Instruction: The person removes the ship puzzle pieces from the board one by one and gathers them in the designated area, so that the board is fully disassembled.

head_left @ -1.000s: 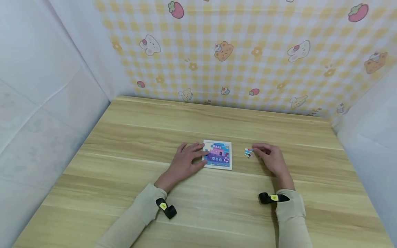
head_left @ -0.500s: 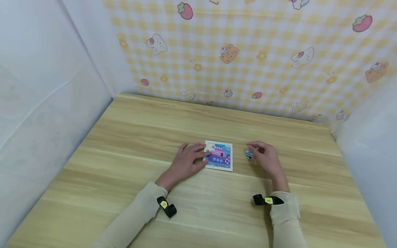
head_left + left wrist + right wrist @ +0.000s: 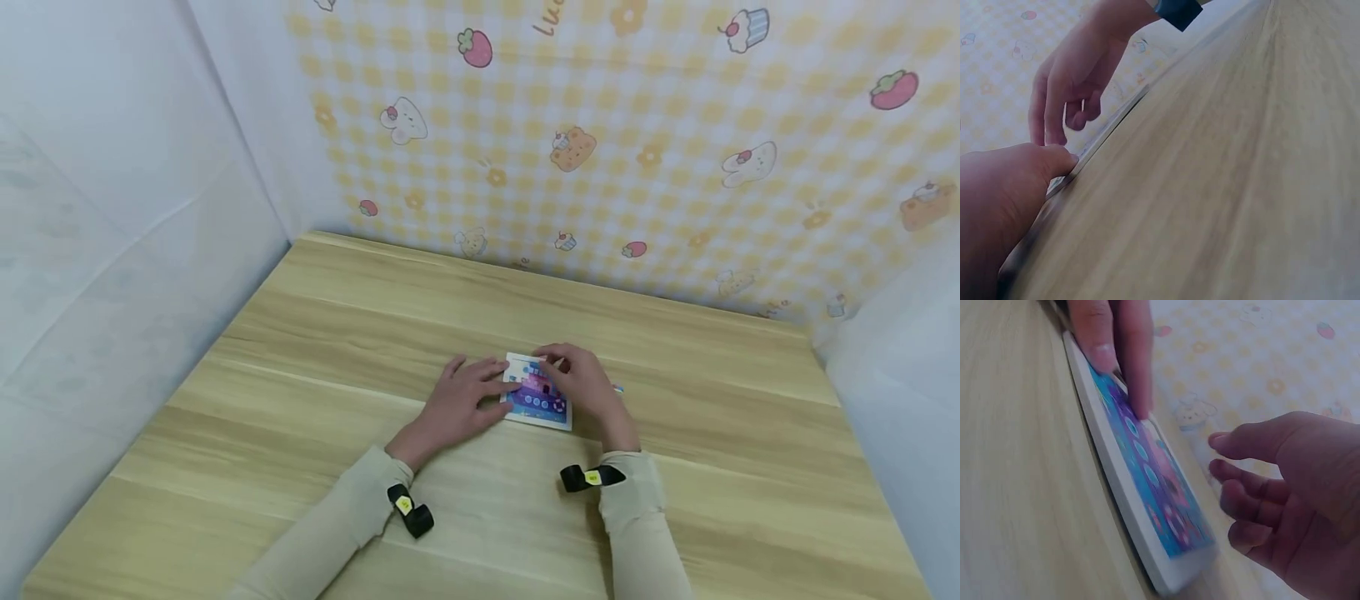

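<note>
A small white-framed jigsaw board with a purple and pink ship picture lies mid-table. My left hand rests at its left side, fingers spread over the edge and onto the picture; the right wrist view shows two of these fingers touching it. Over the board's upper right part is my right hand, thumb and fingers bent. In the right wrist view that right hand shows a gap between thumb and forefinger tips; whether a puzzle piece is pinched there I cannot tell. A striped puzzle piece peeks out behind my right wrist, mostly hidden.
The wood-grain table reaches back to a yellow checked cloth with cartoon prints. A pale curtain hangs at the left, another at the right. Each wrist bears a black strapped camera.
My right hand has moved left from beside the loose puzzle pieces to above the board. My left hand stays on the board. The head view has tilted slightly.
</note>
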`<state>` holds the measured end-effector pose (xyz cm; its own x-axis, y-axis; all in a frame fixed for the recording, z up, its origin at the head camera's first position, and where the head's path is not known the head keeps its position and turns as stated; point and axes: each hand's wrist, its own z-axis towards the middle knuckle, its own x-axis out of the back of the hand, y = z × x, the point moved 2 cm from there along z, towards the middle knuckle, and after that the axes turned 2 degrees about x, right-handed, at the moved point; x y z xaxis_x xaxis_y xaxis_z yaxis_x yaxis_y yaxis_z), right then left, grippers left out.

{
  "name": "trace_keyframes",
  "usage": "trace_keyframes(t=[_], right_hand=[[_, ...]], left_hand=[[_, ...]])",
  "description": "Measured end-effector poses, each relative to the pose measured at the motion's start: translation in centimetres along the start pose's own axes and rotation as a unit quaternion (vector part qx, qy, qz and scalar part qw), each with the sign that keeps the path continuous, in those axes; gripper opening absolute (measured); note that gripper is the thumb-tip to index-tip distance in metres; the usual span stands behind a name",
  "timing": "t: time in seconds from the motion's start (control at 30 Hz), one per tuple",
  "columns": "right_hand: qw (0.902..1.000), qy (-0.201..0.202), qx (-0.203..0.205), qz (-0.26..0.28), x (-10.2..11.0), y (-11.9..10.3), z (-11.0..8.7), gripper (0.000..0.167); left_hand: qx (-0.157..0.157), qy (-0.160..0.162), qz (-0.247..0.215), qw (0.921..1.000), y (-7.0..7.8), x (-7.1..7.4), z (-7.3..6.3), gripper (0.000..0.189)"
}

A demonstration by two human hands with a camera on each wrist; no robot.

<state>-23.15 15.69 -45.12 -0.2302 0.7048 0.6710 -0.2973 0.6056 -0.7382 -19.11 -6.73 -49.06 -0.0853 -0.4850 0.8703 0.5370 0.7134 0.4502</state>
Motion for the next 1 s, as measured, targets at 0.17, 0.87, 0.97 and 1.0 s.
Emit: trace_keyframes(t=[0.17, 0.87, 0.97, 1.0], right_hand=[[0.9977, -0.052, 0.008, -0.044, -1.3, 0.1, 0.5, 0.029], [0.9993, -0.019, -0.017, -0.028, -1.7, 0.2, 0.5, 0.02], [0.9995, -0.014, -0.005, -0.029, -1.7, 0.2, 0.6, 0.017], [0.9995, -0.013, 0.0, -0.03, -1.7, 0.3, 0.6, 0.016]], left_hand=[[-0.005, -0.004, 0.008, 0.9999, 0.2, -0.2, 0.0, 0.04], [0.011, -0.019, 0.012, 0.9997, 0.2, 0.0, 0.2, 0.04], [0.009, -0.017, 0.011, 0.9997, 0.1, 0.1, 0.3, 0.041], [0.009, -0.017, 0.01, 0.9998, 0.0, 0.1, 0.3, 0.04]])
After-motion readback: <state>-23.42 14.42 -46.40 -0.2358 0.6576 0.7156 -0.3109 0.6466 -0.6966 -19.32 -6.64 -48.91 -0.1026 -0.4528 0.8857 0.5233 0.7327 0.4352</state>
